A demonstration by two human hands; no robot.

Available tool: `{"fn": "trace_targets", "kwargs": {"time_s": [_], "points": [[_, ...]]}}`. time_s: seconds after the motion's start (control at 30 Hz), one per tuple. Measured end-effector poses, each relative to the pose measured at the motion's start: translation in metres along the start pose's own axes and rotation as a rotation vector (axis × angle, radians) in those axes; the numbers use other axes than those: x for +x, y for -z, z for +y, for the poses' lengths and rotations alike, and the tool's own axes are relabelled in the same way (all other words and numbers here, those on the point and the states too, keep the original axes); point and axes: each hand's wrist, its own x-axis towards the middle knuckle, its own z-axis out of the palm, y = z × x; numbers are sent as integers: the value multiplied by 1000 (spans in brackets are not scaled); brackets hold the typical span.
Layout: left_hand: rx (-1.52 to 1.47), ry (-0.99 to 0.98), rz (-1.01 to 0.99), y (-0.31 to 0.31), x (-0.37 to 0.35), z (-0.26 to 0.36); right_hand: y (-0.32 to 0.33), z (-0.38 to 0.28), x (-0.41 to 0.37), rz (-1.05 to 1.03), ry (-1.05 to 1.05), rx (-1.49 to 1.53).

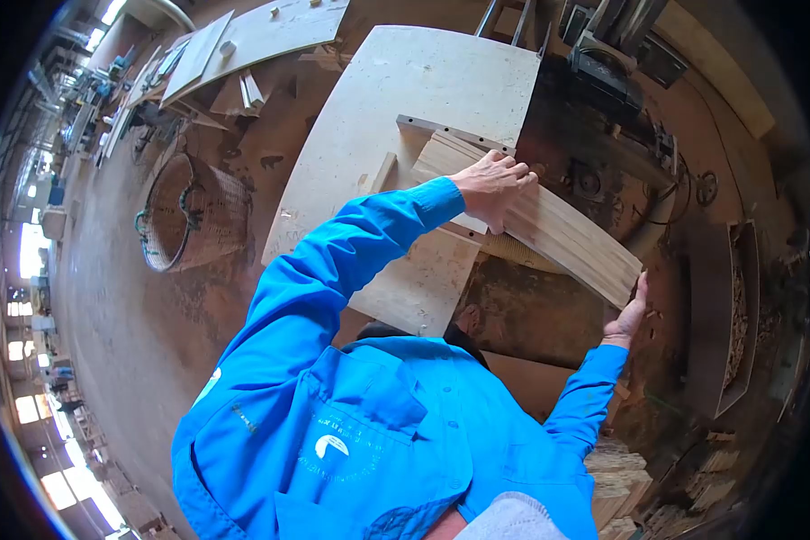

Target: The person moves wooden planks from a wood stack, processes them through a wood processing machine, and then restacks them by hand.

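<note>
**Asker:** How many hands do you have on the wood?

**Me:** Two. My left hand [495, 184] lies flat on the one stack of slats [558, 236], fingers spread and pressing down on its upper face. My right hand [627, 317] is at the stack's end, thumb up against the corner. Whether those fingers are curled round the end or only pushing on it, I cannot tell.

**Asker:** Where is the stack?

**Me:** It starts on the pale board [423, 81], on the edge of that board nearest my right hand, and runs off it at a slant towards my right. So one end rests on the board and the other hangs beyond it, where my right hand meets it. The slats are packed face to face. I see several edges but cannot count them.

**Asker:** What else is on the board?

**Me:** One metal bar [454, 135], touching the stack's far side, and one small block [383, 171] just beside the stack, under my left sleeve.

**Asker:** And off the board?

**Me:** One woven basket [193, 216] sits on the floor, well apart from the board's left edge. One open crate [738, 315] of wood pieces stands beyond the board's right side, past my right hand.
</note>
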Motion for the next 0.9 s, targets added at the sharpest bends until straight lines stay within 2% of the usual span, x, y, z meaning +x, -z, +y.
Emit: {"fn": "trace_targets", "kwargs": {"time_s": [0.23, 0.43, 0.5, 0.57, 0.67, 0.8, 0.9], "points": [[-56, 75, -59, -38, -4, -26, -12, 25, 52, -40, -98, -92], [-218, 89, 83, -66, -23, -44, -7, 33, 75, -78, -178, -104], [-243, 24, 265, -84, -24, -51, -10, 34, 77, -101, -182, -116], [-218, 22, 270, -88, -29, -52, -5, 38, 85, -119, -203, -117], [-164, 76, 349, -98, -36, -52, -15, 47, 86, -129, -152, -93], [-189, 120, 336, -103, -54, -61, -46, 61, 60, -97, -71, -139], [-183, 66, 427, -108, -59, -68, -44, 62, 54, -104, -35, -207]]}}
